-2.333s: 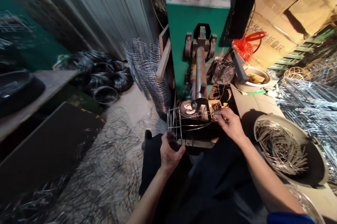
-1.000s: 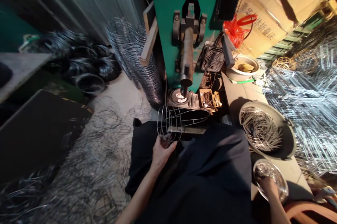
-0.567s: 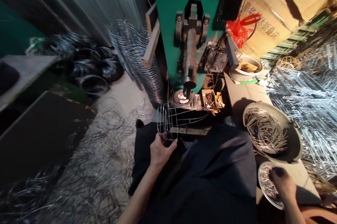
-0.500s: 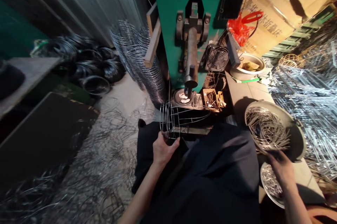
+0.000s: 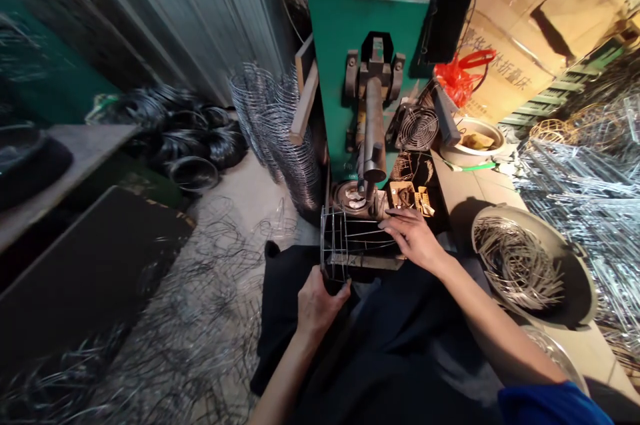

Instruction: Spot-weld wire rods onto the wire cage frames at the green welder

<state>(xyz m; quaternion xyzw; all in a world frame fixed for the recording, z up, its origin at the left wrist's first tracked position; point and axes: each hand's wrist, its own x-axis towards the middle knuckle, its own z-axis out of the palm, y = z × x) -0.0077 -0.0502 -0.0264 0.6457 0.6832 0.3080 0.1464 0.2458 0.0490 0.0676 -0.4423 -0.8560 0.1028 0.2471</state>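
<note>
My left hand [image 5: 319,302] is closed on the near end of a wire frame [image 5: 340,238], a cage of thin metal rods lying in front of the green machine [image 5: 335,72]. At the frame's right end is my right hand [image 5: 415,238], its fingers drawn together by the rods near the machine's lower electrode; whatever small piece they pinch is too small to make out. Above the frame hangs the machine's thick round arm [image 5: 374,125], pointing down toward the round base [image 5: 353,197].
A large bowl [image 5: 583,285] of short wires and a partly hidden smaller bowl [image 5: 563,352] stand at right. Stacked wire rings [image 5: 295,145] rise left of the machine. Loose wire [image 5: 200,305] covers the floor at left. Small yellow boxes [image 5: 424,201] sit beside the base.
My right hand has moved from the bowls at the right to the wire frame's right end. My left hand still holds the frame. The view has tilted up, showing the machine's switches.
</note>
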